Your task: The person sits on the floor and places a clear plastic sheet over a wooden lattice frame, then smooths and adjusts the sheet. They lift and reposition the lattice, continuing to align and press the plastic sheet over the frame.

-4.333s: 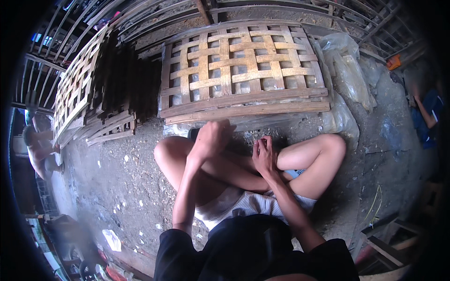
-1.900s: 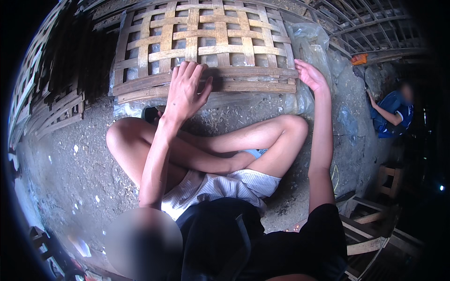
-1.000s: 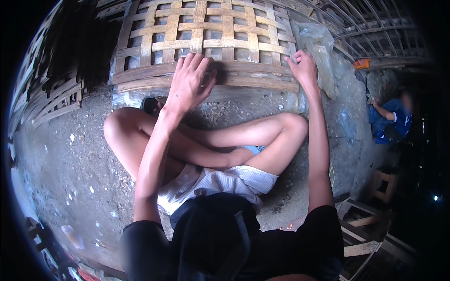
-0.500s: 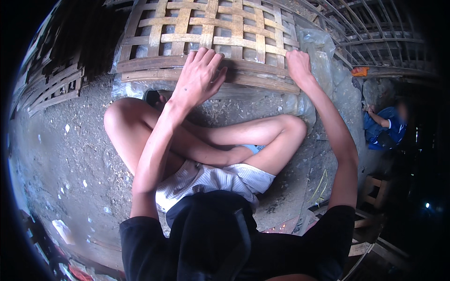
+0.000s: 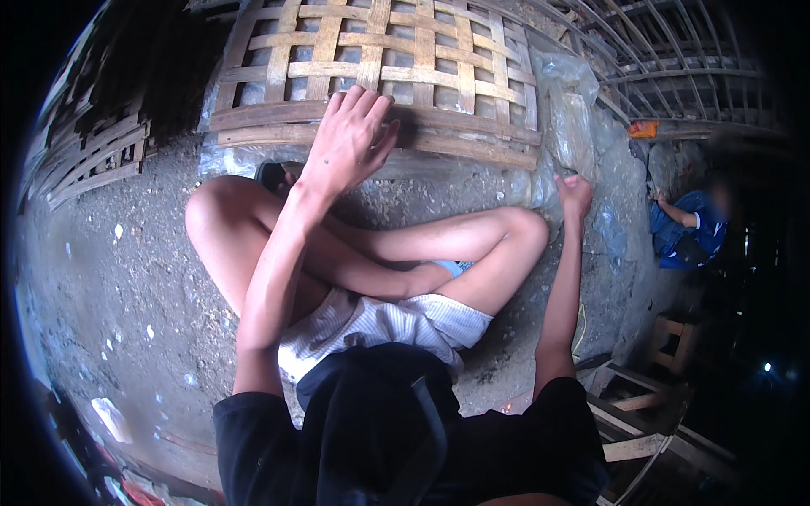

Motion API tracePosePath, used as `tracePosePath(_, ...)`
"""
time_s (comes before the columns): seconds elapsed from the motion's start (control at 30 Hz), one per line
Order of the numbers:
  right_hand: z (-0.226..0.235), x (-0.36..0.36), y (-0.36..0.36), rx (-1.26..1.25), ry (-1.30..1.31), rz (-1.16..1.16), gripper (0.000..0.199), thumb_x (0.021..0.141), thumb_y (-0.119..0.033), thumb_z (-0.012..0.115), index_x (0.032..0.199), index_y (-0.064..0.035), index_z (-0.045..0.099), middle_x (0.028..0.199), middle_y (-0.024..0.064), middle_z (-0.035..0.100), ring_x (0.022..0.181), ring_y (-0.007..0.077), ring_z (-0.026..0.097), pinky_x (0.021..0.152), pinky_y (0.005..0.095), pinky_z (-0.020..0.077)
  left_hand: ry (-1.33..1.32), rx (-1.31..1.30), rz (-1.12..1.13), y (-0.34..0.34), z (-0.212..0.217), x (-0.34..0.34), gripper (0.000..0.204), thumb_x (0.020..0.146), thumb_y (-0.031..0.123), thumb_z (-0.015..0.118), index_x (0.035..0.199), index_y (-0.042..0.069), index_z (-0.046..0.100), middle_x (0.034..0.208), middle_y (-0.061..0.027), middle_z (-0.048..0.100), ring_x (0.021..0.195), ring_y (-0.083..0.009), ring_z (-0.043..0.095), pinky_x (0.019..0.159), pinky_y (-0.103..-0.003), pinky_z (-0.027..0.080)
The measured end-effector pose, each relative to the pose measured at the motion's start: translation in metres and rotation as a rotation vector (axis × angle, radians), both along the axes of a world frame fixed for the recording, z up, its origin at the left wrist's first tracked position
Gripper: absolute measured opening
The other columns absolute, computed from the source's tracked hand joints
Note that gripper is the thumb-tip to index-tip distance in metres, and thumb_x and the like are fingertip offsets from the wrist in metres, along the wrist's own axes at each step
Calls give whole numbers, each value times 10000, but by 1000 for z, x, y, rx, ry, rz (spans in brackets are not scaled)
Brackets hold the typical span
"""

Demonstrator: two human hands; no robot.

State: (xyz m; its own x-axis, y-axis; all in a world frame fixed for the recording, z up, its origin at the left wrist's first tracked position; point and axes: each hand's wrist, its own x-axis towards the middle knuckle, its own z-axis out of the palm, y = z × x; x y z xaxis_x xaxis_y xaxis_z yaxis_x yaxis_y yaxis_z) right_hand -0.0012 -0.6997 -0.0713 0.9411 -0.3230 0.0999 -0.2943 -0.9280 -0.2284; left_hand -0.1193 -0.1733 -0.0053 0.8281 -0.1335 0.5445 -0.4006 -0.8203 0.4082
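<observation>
A woven bamboo panel (image 5: pixel 371 72) lies in front of me, with wide crossing strips and long slats (image 5: pixel 456 135) along its near edge. My left hand (image 5: pixel 353 139) rests on that edge, its fingers bent over the slats and its thumb spread apart. Off the panel's near right corner, my right hand (image 5: pixel 575 196) hangs above the floor with its fingers curled closed. Whatever they may hold is hidden. Clear plastic sheeting (image 5: pixel 569 126) shows beside and under the panel.
My crossed legs (image 5: pixel 422 244) fill the space between me and the panel. Slatted bamboo frames (image 5: pixel 675 72) stand at the far right, with an orange object (image 5: pixel 644 129) by them. Another person in blue (image 5: pixel 688 232) sits to the right. A wooden stool-like frame (image 5: pixel 673 341) stands nearer.
My right hand has left the panel's right edge and come toward me and slightly right, still closed. The left hand has barely shifted on the near edge.
</observation>
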Motion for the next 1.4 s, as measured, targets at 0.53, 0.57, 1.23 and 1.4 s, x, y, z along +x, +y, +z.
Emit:
tracePosePath(0.53, -19, 64, 56, 594, -60, 279, 267, 969, -228, 731, 1152, -34, 719, 1009, 123, 761, 909, 173, 699, 832, 314, 538, -33, 39, 2, -5, -6, 7, 322, 894, 141, 728, 1158, 7, 600, 1019, -133, 572, 971, -320, 542, 868, -439, 429)
tracePosePath(0.57, -28, 69, 43, 539, -44, 221, 254, 964, -221, 728, 1138, -36, 724, 1006, 127, 764, 907, 178, 705, 833, 317, 539, -34, 31, -6, -7, -6, 8, 326, 894, 143, 728, 1160, 5, 601, 1020, -134, 572, 972, -321, 541, 869, -440, 429)
tracePosePath(1.23, 65, -2, 154, 21, -225, 611, 149, 972, -102, 643, 1069, -28, 730, 1055, 165, 687, 1013, 366, 674, 868, 467, 537, -29, 81, 31, -6, 4, 7, 301, 888, 103, 728, 1151, 16, 610, 1023, -145, 594, 986, -345, 558, 865, -459, 438)
tracePosePath(1.4, 57, 6, 164, 138, -221, 576, 95, 950, -38, 626, 1000, 6, 693, 1049, 181, 642, 1004, 385, 652, 904, 454, 526, -36, 67, 36, -9, 0, 8, 320, 910, 105, 712, 1207, 27, 619, 1053, -149, 611, 1012, -349, 567, 908, -467, 429)
